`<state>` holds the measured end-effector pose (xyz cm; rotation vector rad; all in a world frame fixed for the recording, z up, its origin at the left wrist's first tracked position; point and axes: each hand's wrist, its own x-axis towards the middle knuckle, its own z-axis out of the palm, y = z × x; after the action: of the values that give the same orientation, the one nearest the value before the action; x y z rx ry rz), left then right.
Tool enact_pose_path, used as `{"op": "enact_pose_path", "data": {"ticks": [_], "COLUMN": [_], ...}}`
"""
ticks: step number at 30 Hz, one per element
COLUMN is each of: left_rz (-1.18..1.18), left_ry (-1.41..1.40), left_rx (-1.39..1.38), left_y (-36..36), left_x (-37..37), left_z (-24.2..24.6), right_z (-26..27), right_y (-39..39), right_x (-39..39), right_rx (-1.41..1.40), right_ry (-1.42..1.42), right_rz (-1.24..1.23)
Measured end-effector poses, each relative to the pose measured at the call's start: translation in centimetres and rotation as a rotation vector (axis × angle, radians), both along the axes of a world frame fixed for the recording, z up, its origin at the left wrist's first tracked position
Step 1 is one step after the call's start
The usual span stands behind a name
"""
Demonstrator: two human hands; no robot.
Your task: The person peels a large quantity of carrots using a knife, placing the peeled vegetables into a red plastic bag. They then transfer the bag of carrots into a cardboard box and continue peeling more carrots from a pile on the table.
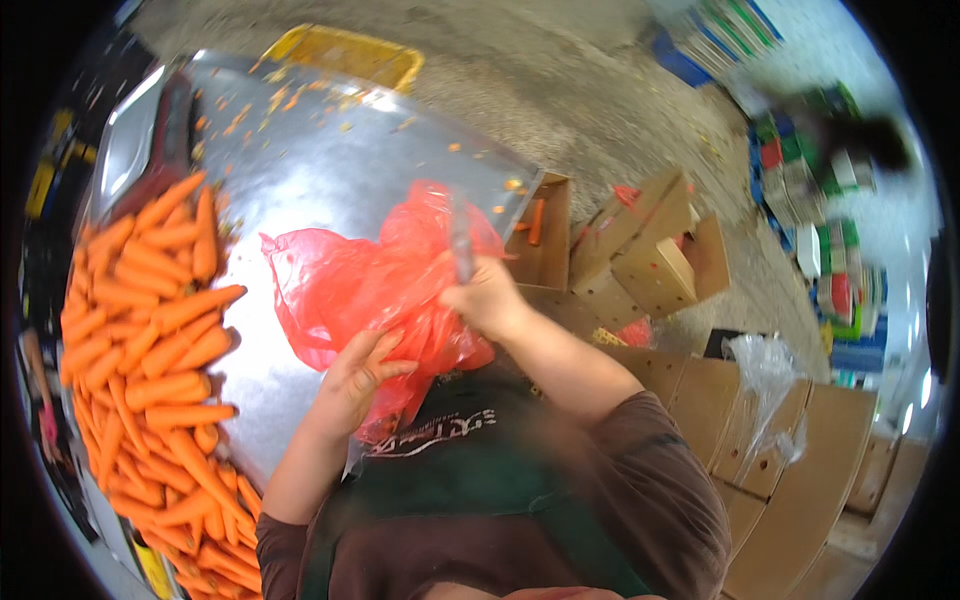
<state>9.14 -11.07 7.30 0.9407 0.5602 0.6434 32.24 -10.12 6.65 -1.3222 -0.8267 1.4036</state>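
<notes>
A crumpled red plastic bag (337, 285) lies on and hangs over the near edge of a metal table (259, 420). My left hand (360, 379) rests against the near side of the bag with its fingers apart. In my right hand (491, 296) is a blurred grey blade-like tool (460, 232), perhaps a knife, pointing away from me over the bag. That fist is at the bag's right side, and bunched plastic lies beneath it. A big heap of carrots (150, 345) covers the left part of the table.
Carrot scraps (236, 120) litter the table's far end, beyond which stands a yellow crate (345, 56). An open cardboard box (551, 232) adjoins the table's right edge, with a carrot inside. More cardboard boxes (637, 262) and clear plastic film (761, 382) are at right.
</notes>
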Motion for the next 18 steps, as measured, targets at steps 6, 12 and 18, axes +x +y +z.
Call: {"op": "enact_pose_path", "data": {"ticks": [6,12,18], "left_rz": [0.042,-0.035,-0.227], "left_ry": [0.035,0.251,0.263], "left_rx": [0.121,-0.088,-0.094], "left_y": [-0.5,-3.9,-4.1], "left_x": [7.8,16.9,25.9], "left_z": [2.4,-1.3,-1.3], "right_z": [8.9,-0.3,-11.8], "right_y": [-5.0,-12.8,-17.4], "right_x": [23.9,52.1,50.6], "right_rx": [0.730,-0.053,-0.589], "right_ry": [-0.286,-1.612,-1.598], "right_rz": [-1.200,-1.068,-0.402]}}
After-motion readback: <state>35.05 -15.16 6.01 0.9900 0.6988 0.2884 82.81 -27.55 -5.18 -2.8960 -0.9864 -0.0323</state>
